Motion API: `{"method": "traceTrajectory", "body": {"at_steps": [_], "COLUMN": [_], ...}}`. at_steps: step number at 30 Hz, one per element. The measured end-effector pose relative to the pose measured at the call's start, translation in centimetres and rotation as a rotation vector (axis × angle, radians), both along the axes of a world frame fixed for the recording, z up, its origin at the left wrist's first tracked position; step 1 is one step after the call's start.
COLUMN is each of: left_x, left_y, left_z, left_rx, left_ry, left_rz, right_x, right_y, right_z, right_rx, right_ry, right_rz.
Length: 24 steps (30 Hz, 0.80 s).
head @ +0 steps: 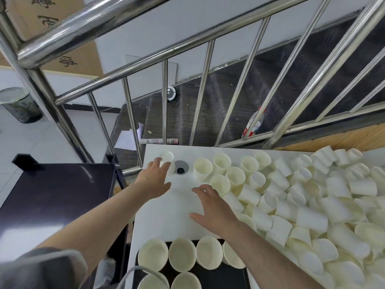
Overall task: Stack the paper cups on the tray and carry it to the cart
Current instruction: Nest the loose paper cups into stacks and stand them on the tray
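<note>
At the white table (170,215) by the stair rail (145,57), my left hand (155,182) reaches an upturned cup (167,161) at the far corner, fingers on it, though I cannot tell if they grip. My right hand (210,207) hovers spread beside the loose pile (302,205). The tray (220,276) holds six upright cups; I judge most of the stacking undone, the dark cart (56,205) waiting at left.

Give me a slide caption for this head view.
Left hand reaches an upturned cup; right hand hovers open beside the loose cup pile, tray partly filled.
</note>
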<state>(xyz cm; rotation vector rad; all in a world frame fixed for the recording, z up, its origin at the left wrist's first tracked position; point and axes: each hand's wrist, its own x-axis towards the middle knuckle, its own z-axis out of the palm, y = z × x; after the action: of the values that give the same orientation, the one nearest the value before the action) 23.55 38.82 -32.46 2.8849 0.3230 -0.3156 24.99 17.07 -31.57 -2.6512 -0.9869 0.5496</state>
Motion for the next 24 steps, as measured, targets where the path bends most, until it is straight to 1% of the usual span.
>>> {"method": "traceTrajectory", "body": {"at_steps": [7, 11, 18, 20, 21, 24], "left_x": [5.9, 7.3, 7.0, 6.0, 5.5, 2.7], "left_y": [2.2, 2.7, 1.8, 1.6, 1.5, 1.4], "left_z": [-1.9, -3.5, -3.8, -3.1, -2.8, -1.8], "left_rx": [0.03, 0.014, -0.015, -0.07, -0.13, -0.385], "left_ry": [0.061, 0.116, 0.007, -0.043, -0.075, -0.206], "left_rz": [-0.017, 0.006, -0.002, 0.018, 0.043, 0.119], "right_x": [2.2, 2.5, 2.5, 2.4, 2.4, 2.1], "right_y": [0.7, 0.2, -0.8, -0.9, -1.0, -1.0], "right_z": [-0.7, -1.2, -1.9, -1.9, -2.0, -1.7], "right_rx": [0.005, -0.002, 0.033, 0.074, 0.106, 0.202], "right_ry": [0.064, 0.099, 0.123, 0.148, 0.166, 0.217], "right_rz": [-0.067, -0.098, -0.159, -0.195, -0.231, -0.338]}}
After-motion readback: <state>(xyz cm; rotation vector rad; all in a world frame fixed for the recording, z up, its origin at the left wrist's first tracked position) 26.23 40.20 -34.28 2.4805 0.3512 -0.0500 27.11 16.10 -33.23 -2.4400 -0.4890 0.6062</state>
